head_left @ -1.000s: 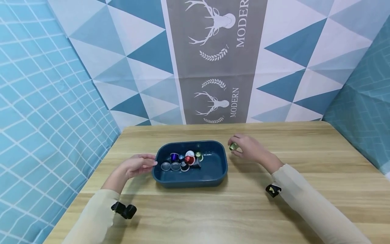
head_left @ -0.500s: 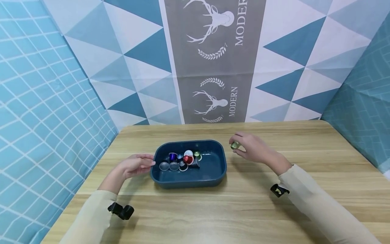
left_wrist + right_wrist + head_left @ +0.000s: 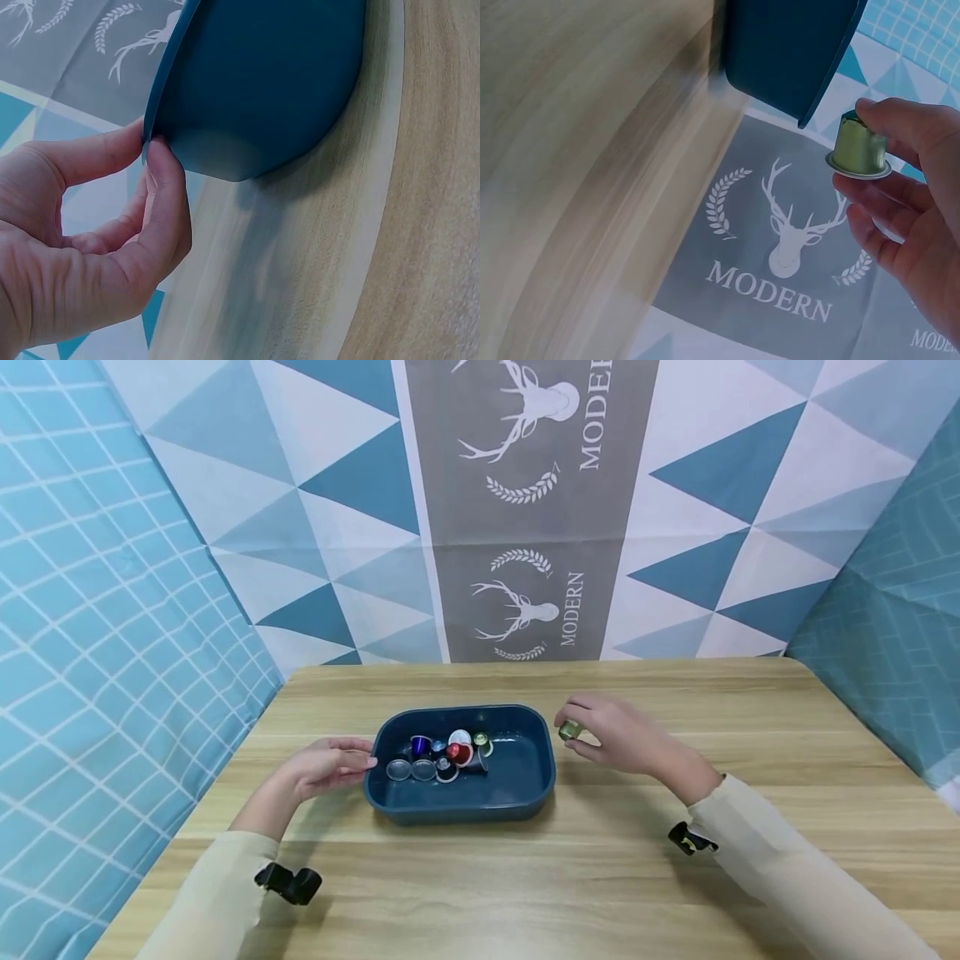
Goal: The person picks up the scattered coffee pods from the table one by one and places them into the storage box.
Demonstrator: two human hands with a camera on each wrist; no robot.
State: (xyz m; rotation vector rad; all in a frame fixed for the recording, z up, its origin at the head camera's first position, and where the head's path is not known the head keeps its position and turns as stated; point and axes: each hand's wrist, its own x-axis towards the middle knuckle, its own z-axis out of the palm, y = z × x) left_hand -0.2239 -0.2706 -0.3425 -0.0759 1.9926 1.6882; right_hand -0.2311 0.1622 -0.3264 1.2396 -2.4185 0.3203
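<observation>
A dark blue rectangular bin (image 3: 517, 789) stands on the wooden table, with several coffee capsules gathered in its left and middle part. Among these are a blue capsule (image 3: 421, 746), a red capsule (image 3: 458, 752) and a green capsule (image 3: 481, 741). My left hand (image 3: 330, 768) pinches the bin's left rim between thumb and finger, seen close in the left wrist view on the bin wall (image 3: 262, 82). Just right of the bin, above the table, my right hand (image 3: 611, 733) pinches a green coffee capsule (image 3: 860, 146); its flanged end points down in the right wrist view.
The wooden table (image 3: 480, 885) reaches back to a patterned cloth (image 3: 517, 510) with deer prints. A blue checked cloth (image 3: 97, 610) hangs on the left, a teal cloth (image 3: 892, 602) on the right. Black wrist devices (image 3: 288, 883) sit on both sleeves.
My right hand, with the green capsule, shifted slightly away from the bin and then came back closer to its right rim. The left hand keeps its hold on the rim; the view drifts slightly.
</observation>
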